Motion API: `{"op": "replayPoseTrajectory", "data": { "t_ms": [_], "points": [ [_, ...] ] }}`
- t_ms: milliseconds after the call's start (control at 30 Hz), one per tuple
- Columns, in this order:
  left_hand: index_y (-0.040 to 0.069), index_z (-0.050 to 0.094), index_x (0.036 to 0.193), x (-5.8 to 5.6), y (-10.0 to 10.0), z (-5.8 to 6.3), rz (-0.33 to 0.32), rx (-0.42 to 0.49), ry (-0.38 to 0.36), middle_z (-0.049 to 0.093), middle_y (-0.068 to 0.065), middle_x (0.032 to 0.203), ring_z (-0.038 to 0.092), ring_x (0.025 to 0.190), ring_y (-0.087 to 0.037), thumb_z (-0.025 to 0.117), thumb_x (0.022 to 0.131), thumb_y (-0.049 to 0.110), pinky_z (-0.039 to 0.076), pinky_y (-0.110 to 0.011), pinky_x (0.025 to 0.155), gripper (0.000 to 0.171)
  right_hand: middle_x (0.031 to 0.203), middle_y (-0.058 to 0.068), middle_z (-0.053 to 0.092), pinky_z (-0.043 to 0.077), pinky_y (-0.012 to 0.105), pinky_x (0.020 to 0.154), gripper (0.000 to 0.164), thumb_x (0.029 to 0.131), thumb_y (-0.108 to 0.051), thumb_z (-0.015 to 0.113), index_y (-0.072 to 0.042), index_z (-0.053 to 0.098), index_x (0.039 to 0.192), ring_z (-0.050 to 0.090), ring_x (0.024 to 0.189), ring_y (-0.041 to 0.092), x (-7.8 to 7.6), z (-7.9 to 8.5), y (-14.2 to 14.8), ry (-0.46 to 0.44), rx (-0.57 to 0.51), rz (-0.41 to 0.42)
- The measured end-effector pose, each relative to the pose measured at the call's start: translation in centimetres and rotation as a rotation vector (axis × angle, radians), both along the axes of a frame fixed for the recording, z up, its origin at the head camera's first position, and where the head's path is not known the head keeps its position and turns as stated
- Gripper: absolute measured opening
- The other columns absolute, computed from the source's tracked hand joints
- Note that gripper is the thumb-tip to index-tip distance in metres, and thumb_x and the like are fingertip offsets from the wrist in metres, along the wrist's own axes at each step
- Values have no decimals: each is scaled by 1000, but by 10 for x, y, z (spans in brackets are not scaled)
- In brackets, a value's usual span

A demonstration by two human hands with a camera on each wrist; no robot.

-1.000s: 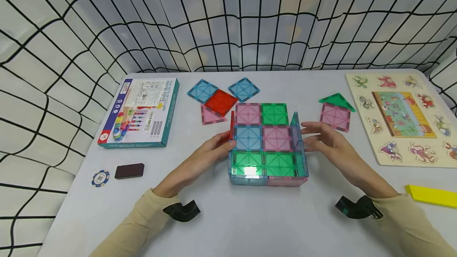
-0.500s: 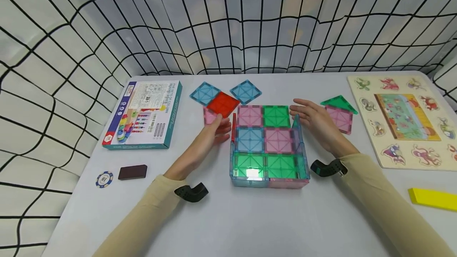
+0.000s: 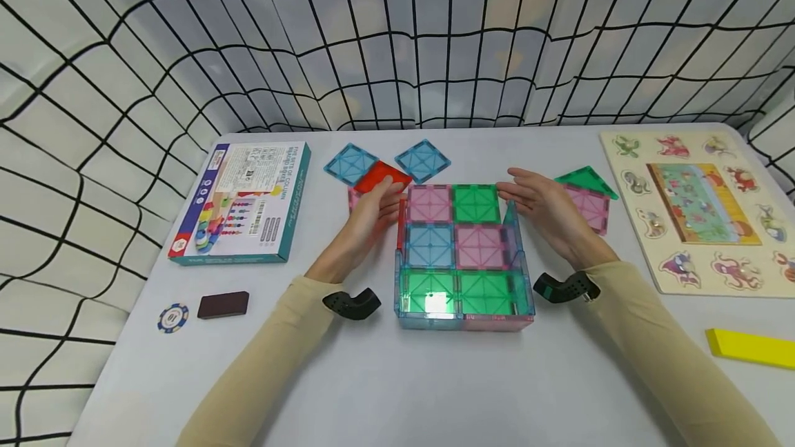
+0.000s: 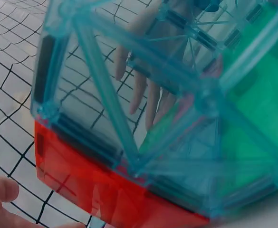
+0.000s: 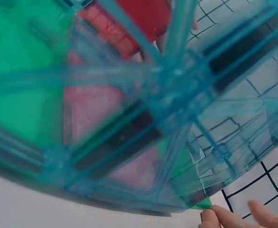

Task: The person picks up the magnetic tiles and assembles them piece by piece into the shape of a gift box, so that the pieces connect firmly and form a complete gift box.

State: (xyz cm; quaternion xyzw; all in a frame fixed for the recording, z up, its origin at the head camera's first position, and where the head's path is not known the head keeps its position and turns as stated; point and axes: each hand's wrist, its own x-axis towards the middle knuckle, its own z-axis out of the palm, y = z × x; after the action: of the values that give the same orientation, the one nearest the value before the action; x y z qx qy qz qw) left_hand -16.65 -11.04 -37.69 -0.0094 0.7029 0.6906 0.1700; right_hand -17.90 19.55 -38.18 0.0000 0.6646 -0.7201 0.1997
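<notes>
In the head view a tray-like build of clear magnetic tiles (image 3: 430, 245) lies mid-table, with a floor of green, pink and blue squares. Low blue and pink walls edge its front, blue tiles (image 3: 512, 226) stand along the right side, and a red tile (image 3: 401, 223) stands on the left. My left hand (image 3: 366, 223) is beside the red wall near the back left corner, fingers extended, overlapping the loose red tile (image 3: 375, 174). At the back right corner my right hand (image 3: 549, 212) has its fingers stretched toward the green floor tile (image 3: 475, 203). Neither hand grips anything.
Two loose blue tiles (image 3: 423, 161) lie behind the build. A green triangle (image 3: 586, 180) and a pink square (image 3: 590, 209) are at right, near a wooden puzzle board (image 3: 636, 226). A box (image 3: 242, 205), poker chip (image 3: 172, 318), dark block (image 3: 223, 305) and yellow block (image 3: 748, 347) surround them.
Both hands have shifted away from me, from the side walls toward the build's back corners. The left hand has come off the red wall and reaches farther back. The build stays in place.
</notes>
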Motion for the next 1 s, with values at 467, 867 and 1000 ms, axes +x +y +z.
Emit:
{"op": "replayPoseTrajectory", "data": {
  "t_ms": [467,867,1000],
  "points": [
    [-4,37,158,4,-1,-10,12,-49,103,48,-21,153,47,140,-37,36,115,29,35,-49,122,55,163,18,33,16,49,129,56,113,-27,42,-6,24,162,39,147,25,13,-11,2,74,-133,-58],
    [-3,43,155,15,-3,-11,-72,-213,147,49,-17,154,45,143,-33,32,115,37,36,-48,122,58,147,8,50,34,23,119,58,115,-40,37,5,46,149,45,140,13,31,-19,-3,219,48,37],
    [-3,46,152,18,-4,-12,-97,-194,162,52,-17,151,47,144,-32,32,115,34,37,-48,122,54,143,9,50,28,27,124,57,115,-40,33,7,46,146,42,143,13,36,-20,-5,235,91,46]
  ]
}}
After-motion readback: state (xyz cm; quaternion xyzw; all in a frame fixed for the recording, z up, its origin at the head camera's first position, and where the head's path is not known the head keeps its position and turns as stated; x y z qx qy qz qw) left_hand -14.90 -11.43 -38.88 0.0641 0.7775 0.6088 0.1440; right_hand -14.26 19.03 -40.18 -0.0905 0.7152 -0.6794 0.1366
